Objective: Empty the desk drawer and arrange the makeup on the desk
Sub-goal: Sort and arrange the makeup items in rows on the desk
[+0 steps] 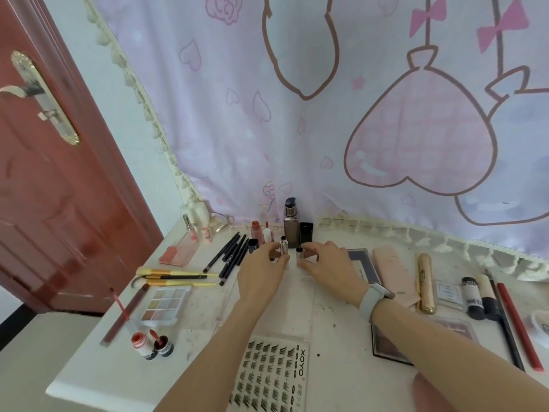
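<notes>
Both hands meet at the middle back of the white desk. My left hand pinches a small silver lipstick tube standing upright. My right hand pinches a second, shorter silver tube just to its right. Behind them stand a brown pump bottle and a black case. Black pencils lie fanned out to the left. An eyeshadow palette and two small red pots sit further left. No drawer is in view.
A false-lash card lies at the front edge. On the right are a pink case, a gold tube, black-and-white tubes, a red pencil and a dark palette. A red door stands left; a curtain hangs behind.
</notes>
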A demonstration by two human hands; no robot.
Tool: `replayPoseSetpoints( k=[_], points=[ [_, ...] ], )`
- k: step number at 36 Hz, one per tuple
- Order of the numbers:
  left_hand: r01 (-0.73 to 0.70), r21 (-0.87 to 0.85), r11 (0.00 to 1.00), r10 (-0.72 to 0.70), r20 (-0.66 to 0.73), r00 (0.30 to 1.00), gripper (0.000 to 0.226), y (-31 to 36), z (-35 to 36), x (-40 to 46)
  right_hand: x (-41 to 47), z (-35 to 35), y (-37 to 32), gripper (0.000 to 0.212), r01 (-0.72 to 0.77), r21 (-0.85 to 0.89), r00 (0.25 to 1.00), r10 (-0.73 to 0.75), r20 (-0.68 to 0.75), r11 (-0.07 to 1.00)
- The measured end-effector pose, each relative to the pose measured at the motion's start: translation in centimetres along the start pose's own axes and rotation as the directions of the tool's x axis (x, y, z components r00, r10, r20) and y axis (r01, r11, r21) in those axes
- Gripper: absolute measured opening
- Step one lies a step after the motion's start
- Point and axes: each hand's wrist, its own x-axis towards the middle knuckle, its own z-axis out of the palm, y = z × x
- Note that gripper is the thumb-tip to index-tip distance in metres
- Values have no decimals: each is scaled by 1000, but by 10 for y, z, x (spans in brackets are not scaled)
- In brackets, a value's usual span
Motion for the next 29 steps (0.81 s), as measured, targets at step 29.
replayPoseSetpoints(
  k=[29],
  points=[
    [-135,-235,962,130,-39,991,20,28,-28,-90,-66,-32,14,50,-76,-416,991,116,71,906]
  ],
)
